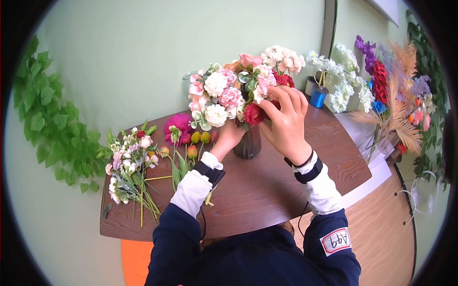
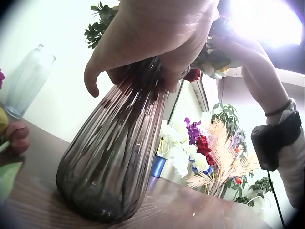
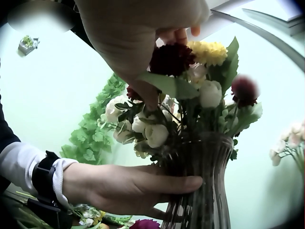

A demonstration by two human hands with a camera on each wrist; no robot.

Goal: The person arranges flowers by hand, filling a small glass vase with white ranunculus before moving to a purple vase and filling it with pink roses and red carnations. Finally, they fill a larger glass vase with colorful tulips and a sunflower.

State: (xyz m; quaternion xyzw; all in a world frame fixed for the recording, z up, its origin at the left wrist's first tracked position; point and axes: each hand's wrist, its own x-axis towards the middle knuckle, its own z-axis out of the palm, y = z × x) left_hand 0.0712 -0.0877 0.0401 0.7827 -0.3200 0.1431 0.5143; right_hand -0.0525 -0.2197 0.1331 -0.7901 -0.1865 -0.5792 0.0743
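Ribbed glass vase [image 2: 107,162], its neck gripped in my left hand [image 3: 119,188].
My fingers curl round it where it stands on the brown table [image 1: 253,190]; my right hand [image 1: 287,131], half-closed, touches the mixed bouquet [image 1: 230,97] above, though I cannot tell whether it pinches anything. Loose flowers [image 1: 130,164] lie to the left.

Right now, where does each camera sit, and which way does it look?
Head: worn on the head, looking forward and down at the bouquet; left hand and right hand show.
Left wrist: on that wrist, facing right past the vase; both hands show partly.
Right wrist: on that wrist, facing left toward green leaves; both hands show.
Both wrist views share the vase.
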